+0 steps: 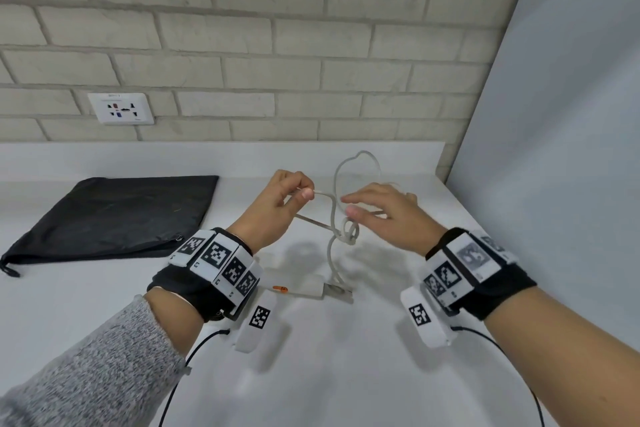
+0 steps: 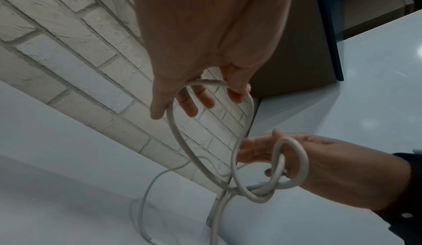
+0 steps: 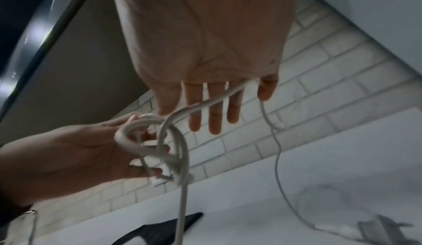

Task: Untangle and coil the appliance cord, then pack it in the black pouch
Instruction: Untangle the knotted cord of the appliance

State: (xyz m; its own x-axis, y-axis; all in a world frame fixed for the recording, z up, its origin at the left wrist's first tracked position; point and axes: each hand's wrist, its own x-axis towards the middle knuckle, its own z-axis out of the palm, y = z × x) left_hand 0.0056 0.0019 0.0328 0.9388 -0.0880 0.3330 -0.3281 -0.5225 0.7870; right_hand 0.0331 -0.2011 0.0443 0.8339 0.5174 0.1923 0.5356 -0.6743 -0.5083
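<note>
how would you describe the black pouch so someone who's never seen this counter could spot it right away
Start at the white wall socket set in the brick wall; the black pouch lies flat on the white counter just below it, left of both hands. It is the only dark, flat cloth thing there, while the cord and its plug are pale.

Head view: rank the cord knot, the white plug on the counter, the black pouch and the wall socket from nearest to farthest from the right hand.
From the right hand:
1. Cord knot, just below its fingers.
2. White plug, on the counter below the knot.
3. Black pouch, far left on the counter.
4. Wall socket, upper left on the brick wall.
</note>
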